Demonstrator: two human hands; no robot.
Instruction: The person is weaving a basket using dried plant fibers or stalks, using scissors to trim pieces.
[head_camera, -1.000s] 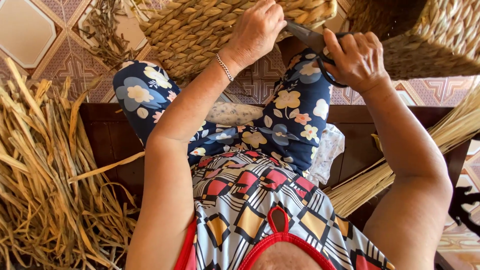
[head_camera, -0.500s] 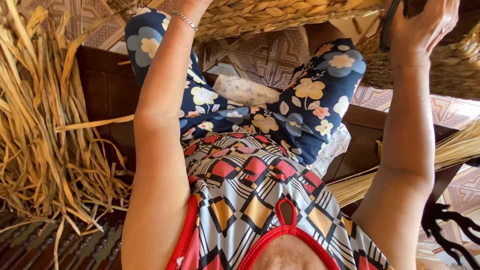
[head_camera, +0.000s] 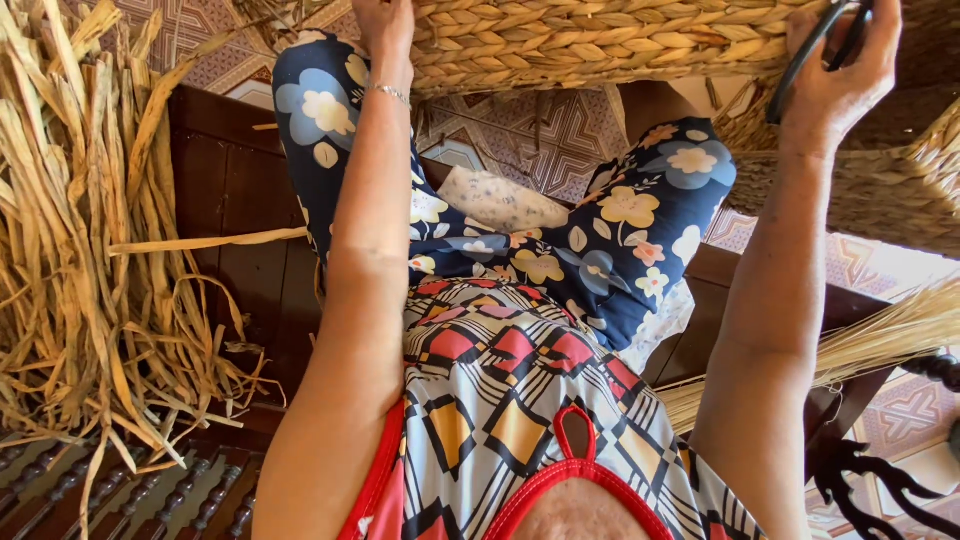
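We held a big woven basket (head_camera: 600, 40) up at the far edge of our view, above our knees, and we could not see inside it. Our left hand (head_camera: 385, 22) gripped its woven side on the left, though the top of that hand was cut off by the edge of the view. Our right hand (head_camera: 840, 60) was on the right side of the basket, with the fingers curled around a pair of black scissors (head_camera: 815, 50). We could not tell if the blades were open or shut. A second woven basket (head_camera: 860, 190) sat on the far right, just below our right hand, and we could not see what was in it either. We sat on a dark brown wooden bench (head_camera: 240, 220), and past our legs the floor (head_camera: 530, 140) had tiles with a star pattern. We wore blue trousers with flowers (head_camera: 620, 230) and a top with red and yellow diamonds (head_camera: 510, 390). A thin silver bracelet (head_camera: 390, 93) was on our left wrist. On the left lay a big heap of dry straw strips (head_camera: 80, 250), and one long strip stuck out across the bench toward our left arm. On the right, a bundle of thin pale reeds (head_camera: 880, 340) poked out from behind our right arm. A pale flowered cloth (head_camera: 500, 200) lay between our knees.
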